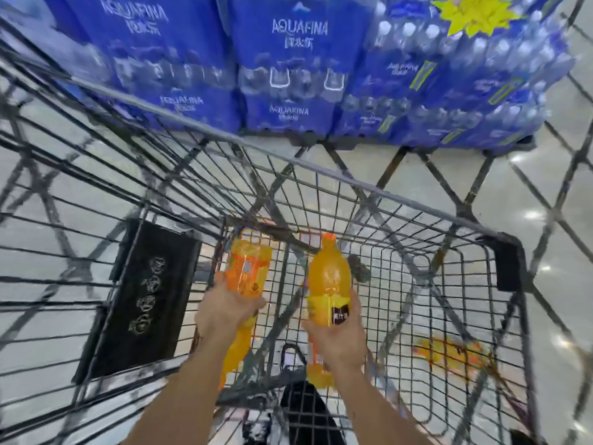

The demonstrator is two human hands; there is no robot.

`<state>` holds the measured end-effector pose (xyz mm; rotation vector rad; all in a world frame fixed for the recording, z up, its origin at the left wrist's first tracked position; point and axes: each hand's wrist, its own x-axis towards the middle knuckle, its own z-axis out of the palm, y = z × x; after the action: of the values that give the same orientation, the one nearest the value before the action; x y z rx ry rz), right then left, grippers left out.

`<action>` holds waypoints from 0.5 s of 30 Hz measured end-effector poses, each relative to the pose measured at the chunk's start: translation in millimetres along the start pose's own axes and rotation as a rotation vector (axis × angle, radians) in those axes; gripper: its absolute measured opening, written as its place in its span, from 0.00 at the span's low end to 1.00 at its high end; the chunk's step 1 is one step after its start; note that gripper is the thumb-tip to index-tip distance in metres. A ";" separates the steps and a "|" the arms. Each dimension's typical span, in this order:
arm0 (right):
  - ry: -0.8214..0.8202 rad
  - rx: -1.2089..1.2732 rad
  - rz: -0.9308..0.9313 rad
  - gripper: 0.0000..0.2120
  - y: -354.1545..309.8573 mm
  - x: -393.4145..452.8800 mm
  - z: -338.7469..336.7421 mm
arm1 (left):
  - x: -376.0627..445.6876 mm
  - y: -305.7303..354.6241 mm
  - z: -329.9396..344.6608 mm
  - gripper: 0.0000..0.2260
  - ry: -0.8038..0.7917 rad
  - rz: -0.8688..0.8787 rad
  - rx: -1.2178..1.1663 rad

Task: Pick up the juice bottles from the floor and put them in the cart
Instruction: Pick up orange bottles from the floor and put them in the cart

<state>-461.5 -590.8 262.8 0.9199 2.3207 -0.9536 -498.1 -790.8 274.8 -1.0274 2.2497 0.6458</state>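
Note:
Both my hands reach over the wire cart [401, 200], each holding an orange juice bottle inside its basket. My left hand [224, 311] grips one juice bottle [247, 271] with an orange label, its image blurred. My right hand [337, 332] is closed around the lower part of a second juice bottle [329, 281], which points away from me with its orange cap up. Another orange bottle [449, 354] shows blurred at the lower right through the cart's mesh; whether it lies in the cart or on the floor, I cannot tell.
Stacked blue packs of Aquafina water [298, 65] stand just beyond the cart on the pale tiled floor [552, 239]. A black panel [144, 297] hangs on the cart's left side. A dark shoe [308, 409] shows below the basket.

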 end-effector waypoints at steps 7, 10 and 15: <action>-0.032 0.092 0.138 0.55 11.9 21.2 16.2 | 40.4 -13.0 24.1 0.42 -0.035 -0.047 0.002; -0.062 0.080 0.115 0.57 13.7 20.8 19.3 | 47.4 -15.7 28.6 0.38 -0.031 -0.042 0.010; -0.110 -0.024 0.126 0.57 15.0 26.3 20.7 | 57.1 -15.7 33.4 0.40 -0.069 -0.042 0.007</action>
<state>-464.8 -587.5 226.4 0.9661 2.1511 -0.8996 -506.3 -808.1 209.6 -1.0303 2.1641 0.6458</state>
